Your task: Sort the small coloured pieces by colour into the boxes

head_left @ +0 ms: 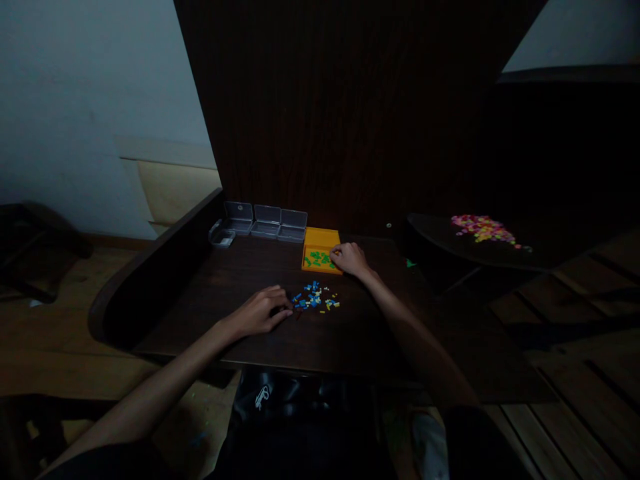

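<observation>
Over the right side of a small orange box (321, 235), my right hand (351, 259) reaches down with its fingers drawn together at the tips. Green toy bricks (316, 257) lie scattered in the box, whose lid stands raised at the back. Whatever the right fingertips pinch is too small to make out. My left hand (263, 311) rests on the dark tabletop, fingers curled and thumb close to the index tip. Its tips are at the left edge of a loose pile of tiny blue, white and yellow bricks (314, 299); anything between them is hidden.
Clear plastic cases (267, 227) with raised lids line the back left. A raised wooden side (155, 267) bounds the table's left. At right, a pink and yellow heap of small pieces (484, 229) sits on a dark curved surface. A green piece (411, 263) lies near it.
</observation>
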Demonstrator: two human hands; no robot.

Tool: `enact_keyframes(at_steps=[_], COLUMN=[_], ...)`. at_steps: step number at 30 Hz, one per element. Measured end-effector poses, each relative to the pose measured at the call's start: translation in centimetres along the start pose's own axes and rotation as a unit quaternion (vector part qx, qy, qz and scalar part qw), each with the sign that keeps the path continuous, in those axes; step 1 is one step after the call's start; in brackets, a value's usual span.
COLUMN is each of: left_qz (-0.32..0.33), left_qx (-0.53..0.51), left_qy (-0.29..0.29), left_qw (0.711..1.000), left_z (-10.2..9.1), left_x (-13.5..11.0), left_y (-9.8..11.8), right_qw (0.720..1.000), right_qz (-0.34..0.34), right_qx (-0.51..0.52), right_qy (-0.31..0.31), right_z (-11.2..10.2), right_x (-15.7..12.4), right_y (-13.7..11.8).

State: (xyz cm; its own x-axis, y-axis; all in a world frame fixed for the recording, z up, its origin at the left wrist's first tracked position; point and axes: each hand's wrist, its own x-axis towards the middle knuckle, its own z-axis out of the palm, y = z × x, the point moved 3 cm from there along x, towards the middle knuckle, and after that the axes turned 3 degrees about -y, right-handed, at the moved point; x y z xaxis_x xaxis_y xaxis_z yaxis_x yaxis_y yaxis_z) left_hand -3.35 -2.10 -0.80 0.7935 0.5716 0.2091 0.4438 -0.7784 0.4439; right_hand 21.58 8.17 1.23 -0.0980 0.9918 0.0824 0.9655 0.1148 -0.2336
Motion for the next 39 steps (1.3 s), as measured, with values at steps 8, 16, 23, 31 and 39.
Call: enact_keyframes(at_steps=[8,16,23,31,39], left_qz=[0.022,0.016,-0.01,-0.027,-0.108], left_qx=[0.02,0.037,0.024,0.051,0.073], left_qy=[0.004,0.032,0.127,0.148,0.109], left_qw=[1.0,0.999,0.992,0.987,0.986], left_z=[0.3,-2.0,-4.2,-3.1,-1.6], left_x=[0.0,2.3,7.6,13.1,15.7], left_y=[-0.7,-0.7,-1.8,-4.3,-5.6], right_qw=[1.0,0.993,0.957,0.939,0.946], right_qz=[-0.011,-0.077,-0.228,-0.316,-0.299], right_qx=[0.022,0.088,0.175,0.091,0.061], right_qy=[0.016,0.034,-0.035,-0.102,-0.111], right_z=[-0.3,-0.6,0.9,1.7,2.1], right_x=[-1.0,-3.0,-5.9,-8.9,-8.7], right_y=[0.9,0.5,-2.8,-6.6,-6.6])
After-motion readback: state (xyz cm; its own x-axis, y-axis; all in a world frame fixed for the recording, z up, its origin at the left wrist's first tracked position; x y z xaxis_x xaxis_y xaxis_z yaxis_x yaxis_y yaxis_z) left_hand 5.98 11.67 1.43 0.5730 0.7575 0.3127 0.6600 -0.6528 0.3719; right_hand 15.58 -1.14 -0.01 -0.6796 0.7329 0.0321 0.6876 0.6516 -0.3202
